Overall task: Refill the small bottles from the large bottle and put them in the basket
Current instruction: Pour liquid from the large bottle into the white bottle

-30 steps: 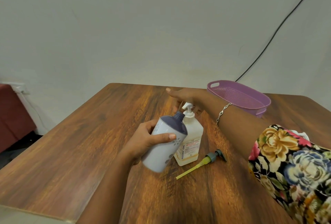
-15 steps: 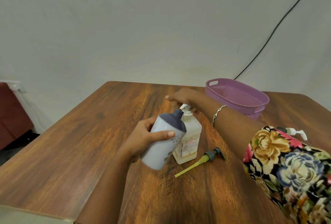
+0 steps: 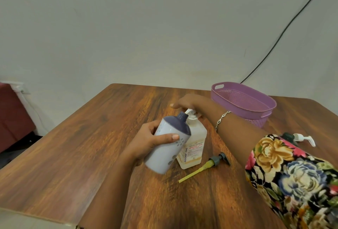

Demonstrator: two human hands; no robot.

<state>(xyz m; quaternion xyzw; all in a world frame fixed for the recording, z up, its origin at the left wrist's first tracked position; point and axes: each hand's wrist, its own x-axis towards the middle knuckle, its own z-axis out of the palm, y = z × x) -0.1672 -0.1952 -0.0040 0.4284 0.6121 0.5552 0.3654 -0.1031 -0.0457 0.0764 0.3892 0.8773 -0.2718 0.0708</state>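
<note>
My left hand (image 3: 146, 142) grips a pale lavender bottle (image 3: 168, 144) with a dark purple shoulder and no cap, tilted so its open neck sits under the white pump nozzle of the large clear bottle (image 3: 193, 146). That large bottle stands upright on the wooden table (image 3: 82, 155) with a printed label. My right hand (image 3: 188, 104) rests flat on top of its pump head, fingers straight. The purple basket (image 3: 243, 104) stands at the back right with nothing visible in it.
A loose pump with a dark head and yellow tube (image 3: 204, 168) lies on the table right of the large bottle. Another pump with a white nozzle (image 3: 300, 138) lies at the far right, partly behind my floral sleeve (image 3: 296, 179). A black cable (image 3: 285, 27) runs down the wall.
My right hand has lowered a little onto the pump head. The lavender bottle in my left hand stays tilted at the nozzle.
</note>
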